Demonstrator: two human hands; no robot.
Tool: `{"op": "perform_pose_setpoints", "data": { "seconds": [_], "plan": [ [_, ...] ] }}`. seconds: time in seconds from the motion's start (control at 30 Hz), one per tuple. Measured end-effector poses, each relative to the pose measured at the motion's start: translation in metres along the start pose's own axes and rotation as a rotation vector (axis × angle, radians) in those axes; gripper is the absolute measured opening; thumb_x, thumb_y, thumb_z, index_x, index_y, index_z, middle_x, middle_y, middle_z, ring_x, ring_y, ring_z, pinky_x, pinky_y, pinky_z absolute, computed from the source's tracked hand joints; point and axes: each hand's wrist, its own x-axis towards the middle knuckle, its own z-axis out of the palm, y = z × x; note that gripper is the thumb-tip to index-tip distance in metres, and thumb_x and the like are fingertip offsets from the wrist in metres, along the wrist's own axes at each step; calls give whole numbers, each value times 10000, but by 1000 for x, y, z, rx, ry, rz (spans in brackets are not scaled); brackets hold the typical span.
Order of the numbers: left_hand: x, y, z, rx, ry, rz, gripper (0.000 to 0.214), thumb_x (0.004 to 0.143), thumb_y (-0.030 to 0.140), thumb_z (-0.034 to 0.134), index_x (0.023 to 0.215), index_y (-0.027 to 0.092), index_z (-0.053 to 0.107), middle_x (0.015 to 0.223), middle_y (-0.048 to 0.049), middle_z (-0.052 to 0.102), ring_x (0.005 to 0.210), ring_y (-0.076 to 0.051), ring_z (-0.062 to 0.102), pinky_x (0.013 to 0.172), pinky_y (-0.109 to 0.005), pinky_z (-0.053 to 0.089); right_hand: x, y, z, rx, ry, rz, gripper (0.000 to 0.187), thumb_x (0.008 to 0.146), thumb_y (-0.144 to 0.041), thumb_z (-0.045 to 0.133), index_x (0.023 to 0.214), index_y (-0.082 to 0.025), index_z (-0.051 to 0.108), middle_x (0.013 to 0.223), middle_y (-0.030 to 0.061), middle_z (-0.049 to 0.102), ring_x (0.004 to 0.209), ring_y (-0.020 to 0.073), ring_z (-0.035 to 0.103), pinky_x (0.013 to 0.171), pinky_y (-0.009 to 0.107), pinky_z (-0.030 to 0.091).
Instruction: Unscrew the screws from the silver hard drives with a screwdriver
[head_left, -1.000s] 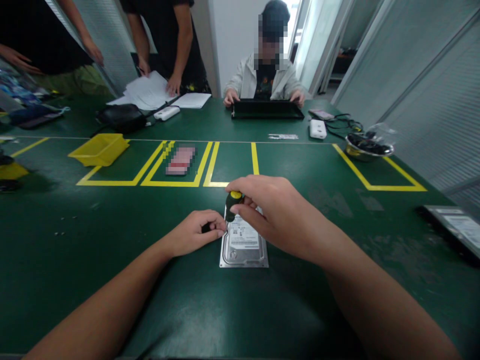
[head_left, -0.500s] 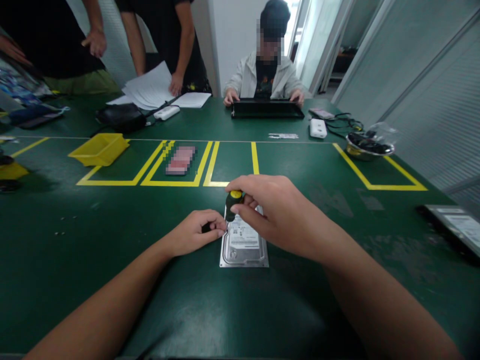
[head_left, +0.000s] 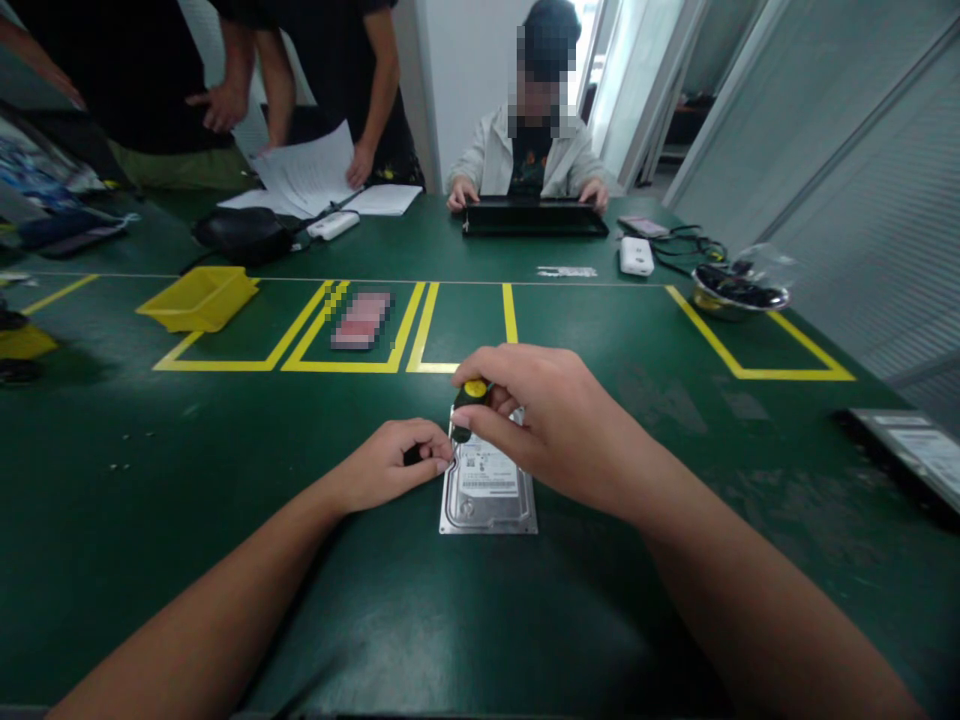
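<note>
A silver hard drive lies flat on the green table in front of me. My right hand is closed around a black screwdriver with a yellow cap, held upright over the drive's far left corner. My left hand rests on the table with its fingers curled against the drive's left edge; something small and dark shows between thumb and fingers.
A yellow bin sits at the left inside yellow floor-tape boxes. A metal bowl stands at the right, another drive at the far right edge. Across the table a seated person works at a black tray; two people stand with papers.
My hands and the screwdriver have barely moved; the handle tilts slightly. At the far left, the standing people have shifted and lifted the papers.
</note>
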Motion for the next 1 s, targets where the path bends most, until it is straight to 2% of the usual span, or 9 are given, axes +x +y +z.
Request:
{"op": "perform_pose_setpoints", "data": {
  "seconds": [1.0],
  "plan": [
    [0, 0, -1, -7, -16, 2, 114, 901, 249, 592, 869, 157, 651, 801, 0, 625, 726, -126, 546, 682, -240, 433, -1, -1, 0, 50, -1, -46, 182, 902, -161, 600, 1063, -148, 684, 975, 23, 706, 821, 117, 616, 767, 219, 418]
  ]
}}
